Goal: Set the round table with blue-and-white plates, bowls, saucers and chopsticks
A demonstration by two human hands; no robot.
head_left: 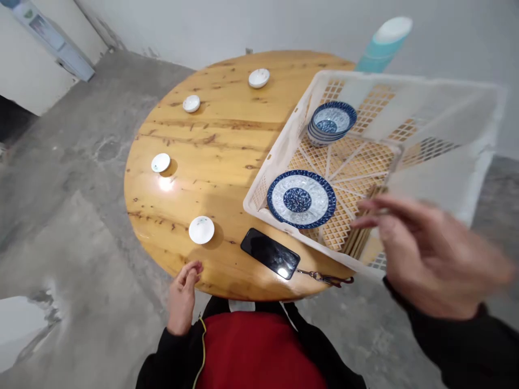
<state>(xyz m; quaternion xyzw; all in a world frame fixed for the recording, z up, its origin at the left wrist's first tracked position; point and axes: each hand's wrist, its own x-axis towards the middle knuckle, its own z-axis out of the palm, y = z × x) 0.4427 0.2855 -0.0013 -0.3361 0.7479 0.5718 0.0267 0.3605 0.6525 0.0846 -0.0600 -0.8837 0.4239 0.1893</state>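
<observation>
My right hand [438, 248], blurred by motion, hovers over the front right part of a white plastic crate [441, 89]. Its fingers reach left, loosely apart, with nothing visible between them. Below the fingertips lies a bundle of chopsticks [357, 240], partly hidden by the hand. Also inside the crate are blue-and-white plates [324, 189] at the front left and a stack of blue-rimmed bowls [331, 120] at the back. My left hand [183, 297] is at the table's near edge, fingers loosely bent and holding nothing. Just beyond it stands a small white bowl [201, 230].
Three more small white dishes, a left one [161, 162], a farther one [191, 103] and a back one [259, 78], sit along the round wooden table [211, 146]. A black phone [270, 253] with a strap lies before the crate. A light-blue cylinder [379, 51] stands behind it.
</observation>
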